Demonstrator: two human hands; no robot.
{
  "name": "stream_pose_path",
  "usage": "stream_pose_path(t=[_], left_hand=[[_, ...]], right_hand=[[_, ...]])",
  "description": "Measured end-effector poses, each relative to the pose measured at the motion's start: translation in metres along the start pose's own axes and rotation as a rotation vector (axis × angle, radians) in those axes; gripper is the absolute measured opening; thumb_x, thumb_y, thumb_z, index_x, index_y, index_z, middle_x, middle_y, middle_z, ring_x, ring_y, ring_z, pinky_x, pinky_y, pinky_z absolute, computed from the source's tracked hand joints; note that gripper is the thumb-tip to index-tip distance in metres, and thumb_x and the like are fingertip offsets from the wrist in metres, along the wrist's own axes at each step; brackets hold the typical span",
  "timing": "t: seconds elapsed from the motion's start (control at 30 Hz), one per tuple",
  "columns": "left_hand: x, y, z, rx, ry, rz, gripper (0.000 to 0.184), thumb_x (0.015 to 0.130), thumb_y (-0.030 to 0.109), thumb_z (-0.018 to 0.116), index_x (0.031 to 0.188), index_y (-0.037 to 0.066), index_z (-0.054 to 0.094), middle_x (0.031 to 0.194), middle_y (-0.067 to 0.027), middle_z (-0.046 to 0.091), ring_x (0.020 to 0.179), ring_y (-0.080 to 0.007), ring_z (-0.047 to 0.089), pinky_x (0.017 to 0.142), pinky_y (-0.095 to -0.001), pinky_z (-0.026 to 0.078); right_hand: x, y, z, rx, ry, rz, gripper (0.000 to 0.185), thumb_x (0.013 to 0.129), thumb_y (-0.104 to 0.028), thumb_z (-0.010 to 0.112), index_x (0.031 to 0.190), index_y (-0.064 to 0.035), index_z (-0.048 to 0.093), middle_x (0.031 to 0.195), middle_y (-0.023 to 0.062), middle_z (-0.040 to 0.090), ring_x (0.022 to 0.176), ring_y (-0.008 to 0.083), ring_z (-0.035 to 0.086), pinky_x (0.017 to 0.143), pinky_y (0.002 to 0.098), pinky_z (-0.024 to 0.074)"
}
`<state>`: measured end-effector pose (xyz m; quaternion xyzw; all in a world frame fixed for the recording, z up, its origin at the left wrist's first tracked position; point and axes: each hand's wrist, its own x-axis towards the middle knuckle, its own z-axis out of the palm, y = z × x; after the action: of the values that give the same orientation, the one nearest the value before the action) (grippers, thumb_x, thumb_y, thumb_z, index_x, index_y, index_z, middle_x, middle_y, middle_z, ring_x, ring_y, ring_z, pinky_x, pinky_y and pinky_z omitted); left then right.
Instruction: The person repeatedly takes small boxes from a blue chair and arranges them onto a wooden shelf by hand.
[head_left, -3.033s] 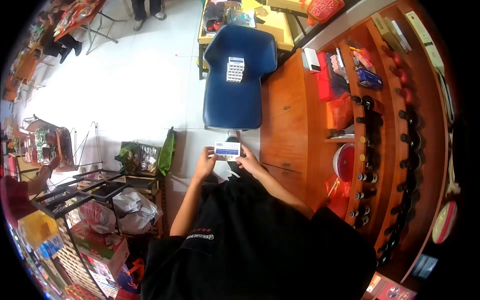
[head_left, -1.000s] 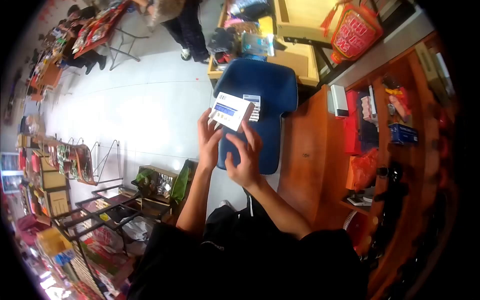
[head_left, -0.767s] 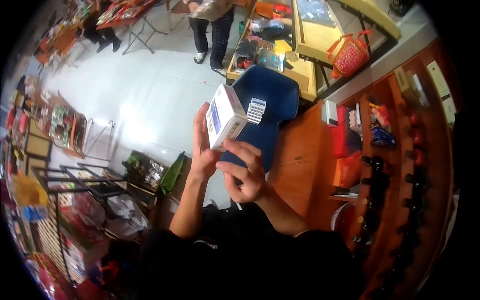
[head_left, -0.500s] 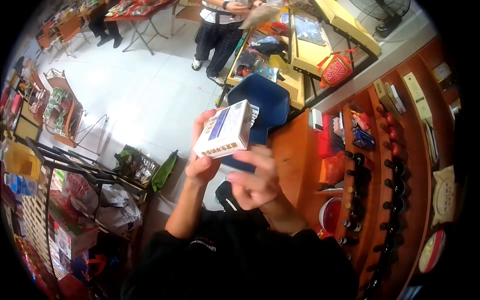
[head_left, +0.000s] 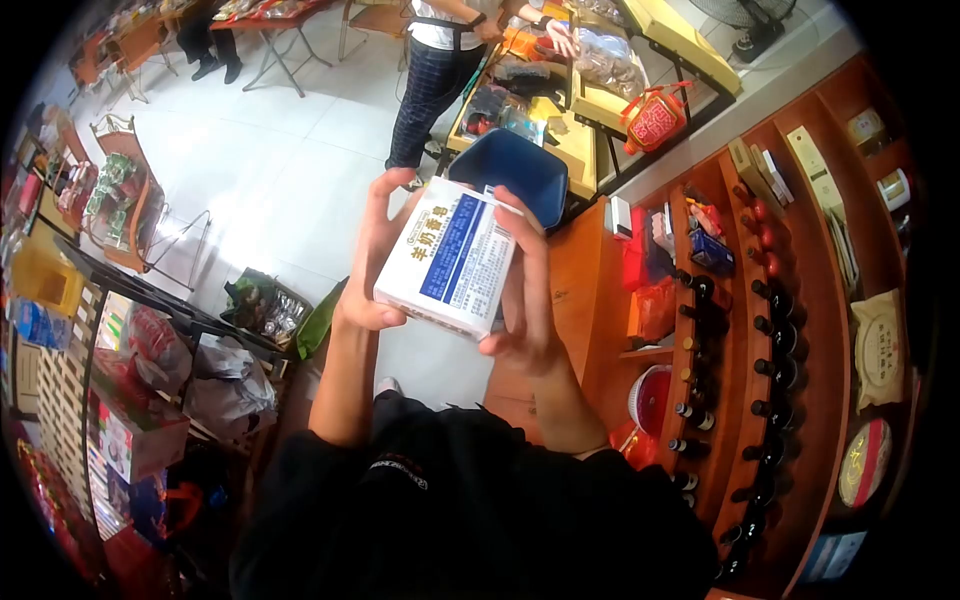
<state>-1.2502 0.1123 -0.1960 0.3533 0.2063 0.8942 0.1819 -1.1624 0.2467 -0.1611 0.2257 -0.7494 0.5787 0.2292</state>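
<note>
Both my hands hold a small white soap box (head_left: pixel 450 262) up before my chest, its broad printed face turned toward me. That face carries gold Chinese lettering and a blue panel filled with fine text. My left hand (head_left: pixel 366 265) grips the left side, thumb at the lower corner and fingers partly behind. On the opposite side, my right hand (head_left: pixel 530 290) has its fingers along the edge and its thumb near the bottom right corner. The back of the soap box is hidden.
Beyond the box stands a blue bin (head_left: pixel 515 165). A person (head_left: pixel 440 80) stands by yellow display shelves. Wooden racks of wine bottles (head_left: pixel 765 410) line the right. At left are a shelf with bags (head_left: pixel 230 390), a floor box of wrapped items (head_left: pixel 270 310) and a wicker chair (head_left: pixel 130 200).
My right hand has come from below the soap box to grip its right side. The box has turned so its printed face points toward me. The person ahead now stretches a hand over the shelves.
</note>
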Motion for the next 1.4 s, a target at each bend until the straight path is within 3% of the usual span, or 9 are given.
stream_pose_path(t=[0.17,0.23,0.4,0.53,0.73,0.8,0.93,1.2,1.4], left_hand=[[-0.003,-0.026,0.051,-0.135,0.021,-0.142,0.115,0.058,0.033,0.085,0.143,0.008,0.013,0.141,-0.0293,0.028,0.13,-0.0403,0.035,0.108,-0.0471,0.033],[-0.007,-0.046,0.06,-0.102,-0.044,-0.136,0.099,0.065,0.035,0.082,0.14,0.008,0.023,0.141,-0.0276,0.03,0.128,-0.0394,0.037,0.104,-0.0478,0.038],[-0.023,-0.066,0.102,-0.001,0.073,-0.222,0.071,0.077,0.04,0.072,0.129,0.004,0.038,0.128,-0.02,0.046,0.117,-0.0294,0.051,0.093,-0.0396,0.049],[-0.033,-0.076,0.131,0.129,0.173,-0.275,0.063,0.089,0.037,0.058,0.133,-0.002,0.036,0.123,-0.0174,0.052,0.109,-0.0241,0.056,0.089,-0.0355,0.049],[-0.043,-0.085,0.178,0.245,0.122,-0.235,0.059,0.097,0.036,0.04,0.137,-0.006,0.031,0.128,-0.0188,0.049,0.113,-0.0246,0.053,0.095,-0.0348,0.044],[-0.043,-0.085,0.189,0.725,0.093,-0.194,0.061,0.098,0.041,0.032,0.138,-0.006,0.03,0.131,-0.0184,0.047,0.116,-0.025,0.051,0.098,-0.0363,0.041],[-0.049,-0.081,0.198,0.232,0.104,-0.188,0.064,0.099,0.046,0.02,0.141,-0.001,0.029,0.131,-0.0138,0.048,0.118,-0.0219,0.049,0.1,-0.0348,0.039],[-0.061,-0.033,0.161,0.186,0.066,-0.186,0.081,0.091,0.062,0.035,0.138,-0.005,0.032,0.125,-0.0173,0.051,0.115,-0.0226,0.052,0.098,-0.0342,0.041],[-0.081,-0.033,0.129,0.051,0.053,-0.278,0.078,0.091,0.059,0.04,0.137,-0.004,0.033,0.119,-0.0163,0.054,0.108,-0.0214,0.055,0.092,-0.0309,0.043]], right_hand=[[-0.042,-0.022,-0.02,-0.189,0.199,-0.156,0.09,0.074,-0.047,0.074,0.138,-0.0064,0.024,0.139,0.022,0.017,0.129,0.0363,0.031,0.105,0.0447,0.0333],[-0.06,-0.03,-0.026,-0.322,0.351,-0.277,0.088,0.069,-0.036,0.08,0.135,-0.0068,0.029,0.141,0.0192,0.018,0.132,0.0359,0.025,0.107,0.0482,0.0259],[-0.103,-0.055,-0.049,-0.242,0.532,-0.287,0.059,0.068,-0.008,0.067,0.122,-0.0039,0.043,0.14,0.0223,0.019,0.132,0.0378,0.026,0.106,0.0494,0.0277],[-0.13,-0.077,-0.064,-0.256,0.623,-0.332,0.037,0.069,-0.003,0.063,0.106,-0.0014,0.056,0.135,0.0201,0.025,0.127,0.0352,0.036,0.1,0.0435,0.0403],[-0.164,-0.096,-0.07,-0.279,0.597,-0.353,0.042,0.07,-0.003,0.06,0.111,0.0019,0.049,0.131,0.0223,0.027,0.125,0.0384,0.035,0.1,0.0469,0.0337],[-0.167,-0.11,-0.068,-0.294,0.651,-0.307,0.039,0.071,0.0,0.06,0.109,0.0014,0.052,0.13,0.0202,0.028,0.12,0.0353,0.042,0.096,0.0421,0.0394],[-0.164,-0.122,-0.056,-0.379,0.701,-0.313,0.037,0.071,0.004,0.061,0.107,0.0019,0.056,0.129,0.0181,0.03,0.11,0.0315,0.052,0.09,0.0361,0.046],[-0.141,-0.128,-0.002,-0.511,0.644,-0.366,0.038,0.07,0.007,0.059,0.107,0.0018,0.056,0.127,0.019,0.034,0.108,0.0315,0.053,0.09,0.0377,0.0468],[-0.154,-0.139,0.027,-0.769,0.603,-0.141,0.037,0.071,0.008,0.059,0.107,0.001,0.058,0.126,0.0204,0.036,0.109,0.0333,0.052,0.089,0.0384,0.0493]])
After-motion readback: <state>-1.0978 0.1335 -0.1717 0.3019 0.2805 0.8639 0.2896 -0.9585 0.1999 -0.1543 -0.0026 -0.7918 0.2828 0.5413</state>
